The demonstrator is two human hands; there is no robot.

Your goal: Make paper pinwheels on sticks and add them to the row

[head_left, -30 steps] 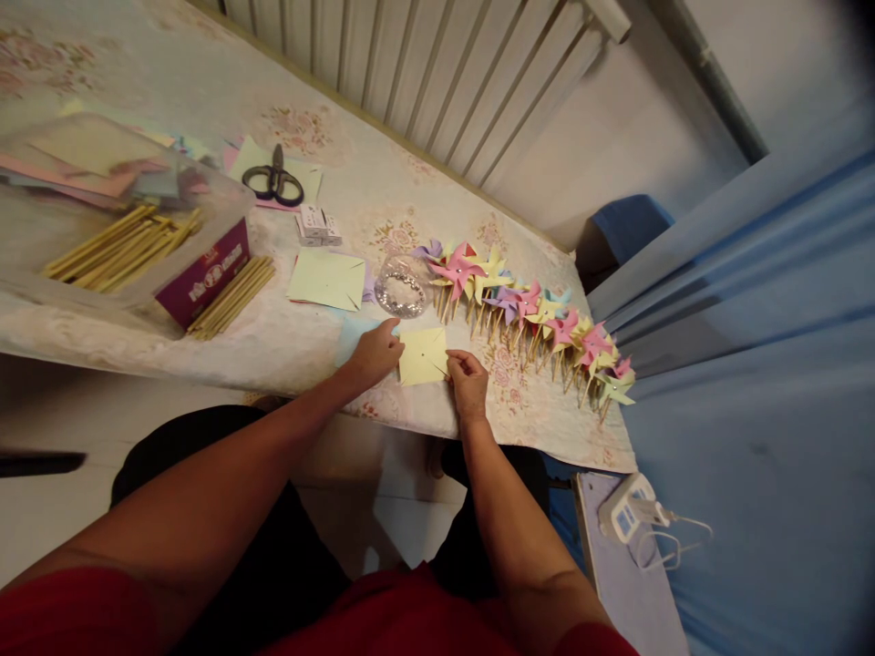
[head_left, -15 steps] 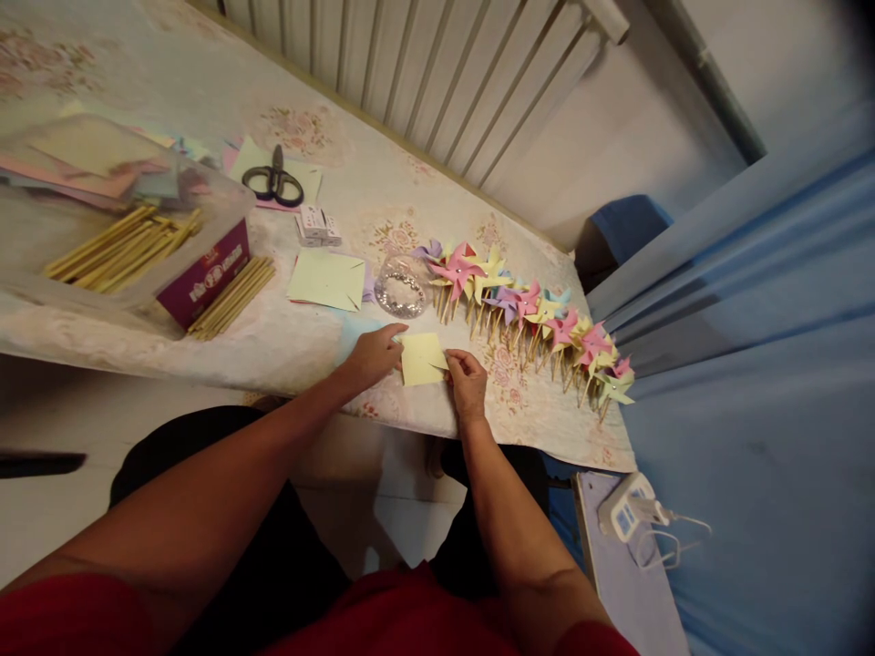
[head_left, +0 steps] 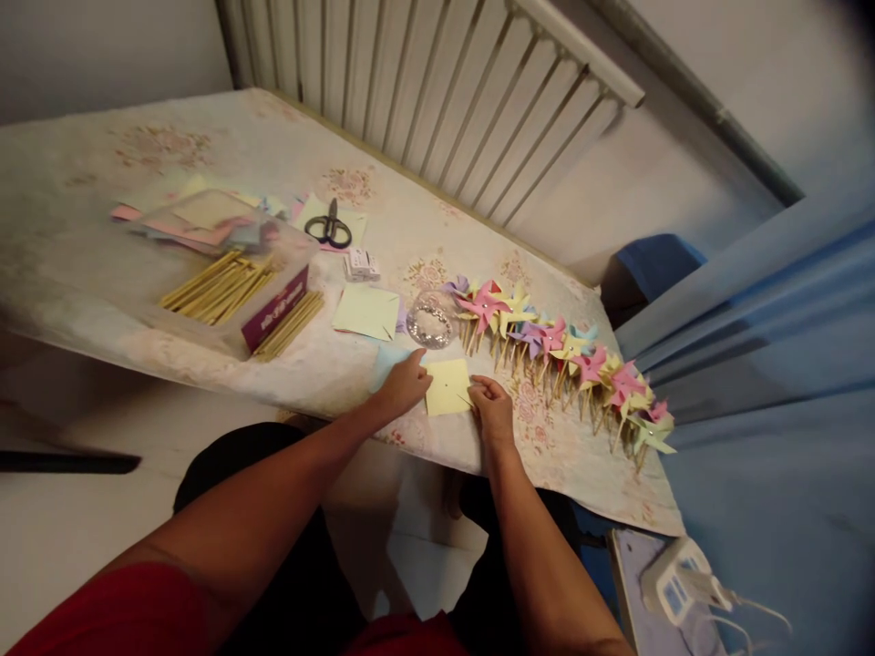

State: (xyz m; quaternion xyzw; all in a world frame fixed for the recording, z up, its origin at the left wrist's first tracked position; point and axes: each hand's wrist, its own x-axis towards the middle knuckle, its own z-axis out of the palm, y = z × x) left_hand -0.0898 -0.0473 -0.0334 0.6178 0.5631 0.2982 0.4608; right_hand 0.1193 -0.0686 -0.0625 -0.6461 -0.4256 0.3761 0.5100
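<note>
A yellow paper square (head_left: 446, 394), with a small dark dot at its middle and a slit on its right side, is held low over the table's front edge. My left hand (head_left: 405, 386) grips its left edge, index finger stretched forward. On the other side, the fingertips of my right hand (head_left: 493, 406) pinch its right edge near the slit. Light blue paper (head_left: 388, 361) lies partly hidden behind my left hand. Just beyond is a round clear container (head_left: 432, 321) of small shiny pieces, beside a stack of pale green paper squares (head_left: 365, 312).
Finished paper pinwheels (head_left: 589, 366) on sticks stand in a long row at right. To the left are a clear plastic box (head_left: 280, 264) with wooden sticks (head_left: 217, 290), black scissors (head_left: 329, 228) and small white boxes (head_left: 362, 264). A power strip (head_left: 674, 583) sits at lower right.
The whole view has shifted, so the table appears lower and further right. Both hands stay at the yellow square, whose slit corner now looks flatter and whose central dot now shows.
</note>
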